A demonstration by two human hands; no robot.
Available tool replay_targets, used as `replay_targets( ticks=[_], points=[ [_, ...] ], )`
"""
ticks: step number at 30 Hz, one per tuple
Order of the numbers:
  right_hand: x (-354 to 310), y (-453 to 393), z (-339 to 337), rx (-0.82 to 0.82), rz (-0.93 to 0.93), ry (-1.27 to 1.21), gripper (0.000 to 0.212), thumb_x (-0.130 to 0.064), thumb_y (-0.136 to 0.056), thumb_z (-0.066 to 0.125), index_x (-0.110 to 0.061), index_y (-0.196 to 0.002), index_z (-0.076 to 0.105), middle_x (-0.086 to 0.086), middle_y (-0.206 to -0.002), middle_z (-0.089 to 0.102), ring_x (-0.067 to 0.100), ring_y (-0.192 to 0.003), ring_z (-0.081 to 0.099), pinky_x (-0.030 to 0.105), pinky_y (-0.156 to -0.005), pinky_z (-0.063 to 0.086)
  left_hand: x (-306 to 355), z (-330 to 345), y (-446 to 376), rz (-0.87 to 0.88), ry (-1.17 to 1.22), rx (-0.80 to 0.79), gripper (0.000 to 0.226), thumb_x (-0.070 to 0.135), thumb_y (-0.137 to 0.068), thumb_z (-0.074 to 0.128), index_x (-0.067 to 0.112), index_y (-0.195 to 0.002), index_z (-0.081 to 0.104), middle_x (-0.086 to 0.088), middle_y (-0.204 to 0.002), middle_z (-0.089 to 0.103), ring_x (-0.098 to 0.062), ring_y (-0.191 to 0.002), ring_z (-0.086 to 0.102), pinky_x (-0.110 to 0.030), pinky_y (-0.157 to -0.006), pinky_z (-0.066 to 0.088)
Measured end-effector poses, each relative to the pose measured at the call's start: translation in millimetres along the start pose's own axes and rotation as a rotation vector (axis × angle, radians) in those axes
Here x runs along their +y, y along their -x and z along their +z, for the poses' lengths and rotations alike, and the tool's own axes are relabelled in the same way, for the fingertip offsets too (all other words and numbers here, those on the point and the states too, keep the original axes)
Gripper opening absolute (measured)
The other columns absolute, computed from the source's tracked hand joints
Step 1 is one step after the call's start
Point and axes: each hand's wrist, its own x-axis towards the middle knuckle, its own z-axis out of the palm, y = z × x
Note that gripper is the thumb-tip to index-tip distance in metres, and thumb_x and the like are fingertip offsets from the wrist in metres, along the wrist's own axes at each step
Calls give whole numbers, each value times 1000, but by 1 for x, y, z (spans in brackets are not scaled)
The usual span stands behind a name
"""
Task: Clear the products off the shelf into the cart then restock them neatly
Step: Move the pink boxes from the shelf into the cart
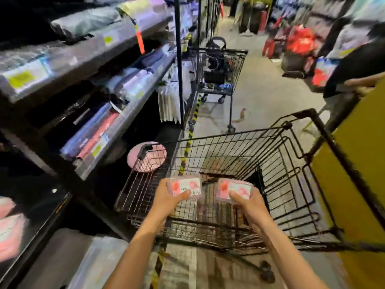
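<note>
Pink packs with white-and-red labels fill both hands above the black wire cart (270, 155); the left hand (166, 197) is closed around the left pack (185, 185), thumb across its label, and the right hand (248, 202) is closed around the right pack (233, 187) in the same way, thumb on top. Both packs sit side by side, near each other but apart, held over the near end of the cart's basket; the basket floor below them looks bare, though motion blur softens the wires. Bare forearms reach in from the bottom edge of the view.

Left of the cart stands the shelf unit (116, 126), its grey tiers carrying flat packaged goods in grey, blue, white and pink wrappers; yellow price labels (20, 79) line the shelf edges, and an orange tag (140, 41) hangs from an upper tier. A round pink item (145, 159) shows just behind the cart's left front corner, partly seen through the wires; more pink packaging (10, 232) lies low at the far left edge, blurred. Yellow-and-black hazard tape (187, 147) runs along the floor at the shelf's foot.

Farther down the aisle a second wire cart (220, 67) stands beside the shelving, holding dark objects I cannot identify; red and dark bags (295, 44) cluster across the aisle at upper right. A yellow panel (358, 163) rises just beside the cart's right side.
</note>
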Motion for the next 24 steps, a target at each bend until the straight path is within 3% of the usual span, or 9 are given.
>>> replay_targets(
  ticks=[3, 6, 10, 13, 15, 17, 20, 24],
  points=[
    [19, -30, -14, 26, 119, 3, 40, -7, -81, 71, -6, -118, 59, 13, -105, 70, 25, -97, 67, 41, -87, 55, -7, 24, -31, -37, -46, -31, 47, 1, -76, 76, 9, -111, 46, -2, -107, 55, -18, -103, 55, -13, -70, 47],
    [37, -58, -19, 38, 220, 16, 37, -1, -82, 67, -4, -118, 59, 15, -105, 69, 27, -99, 65, 41, -89, 53, -26, 42, -66, -122, -70, -48, 44, -4, -75, 74, 2, -109, 47, -3, -96, 58, -10, -83, 56, -8, -59, 48],
    [74, -99, -20, 29, 375, 31, 32, 3, -84, 63, -1, -116, 57, 15, -107, 66, 28, -101, 63, 35, -85, 54, -61, 61, -112, -256, -155, -113, 59, 8, -73, 78, 6, -122, 45, -5, -117, 57, -22, -106, 58, -26, -82, 51],
    [111, -130, -16, 40, 540, 63, 43, -2, -83, 67, 1, -123, 50, 16, -113, 64, 29, -104, 63, 40, -88, 54, -89, 74, -141, -341, -172, -132, 50, 2, -76, 74, 8, -115, 44, -5, -118, 54, -24, -112, 54, -29, -89, 48],
    [146, -152, -16, 42, 616, 122, 54, -7, -81, 71, 1, -127, 44, 16, -114, 63, 29, -102, 64, 37, -79, 56, -106, 81, -159, -385, -178, -155, 42, -3, -76, 73, 9, -109, 48, -9, -118, 58, -27, -114, 55, -36, -96, 49],
    [168, -166, -13, 51, 672, 138, 52, -7, -82, 70, 1, -127, 44, 17, -114, 63, 28, -101, 64, 31, -68, 55, -126, 84, -178, -436, -192, -189, 47, -4, -75, 72, 4, -116, 50, -7, -115, 59, -25, -110, 57, -37, -94, 50],
    [188, -177, -5, 61, 753, 207, 45, -9, -85, 68, 0, -124, 45, 15, -112, 62, 29, -101, 62, 35, -76, 55, -157, 86, -201, -490, -231, -218, 61, -1, -74, 75, 4, -127, 45, -9, -123, 58, -26, -111, 57, -40, -94, 51],
    [246, -187, -6, -22, 839, 287, 61, -20, -85, 69, 3, -132, 38, 16, -122, 58, 33, -113, 58, 40, -94, 50, -194, 97, -221, -546, -290, -266, 54, -8, -76, 69, 6, -124, 47, -6, -116, 58, -25, -110, 57, -37, -94, 51]
  ],
)
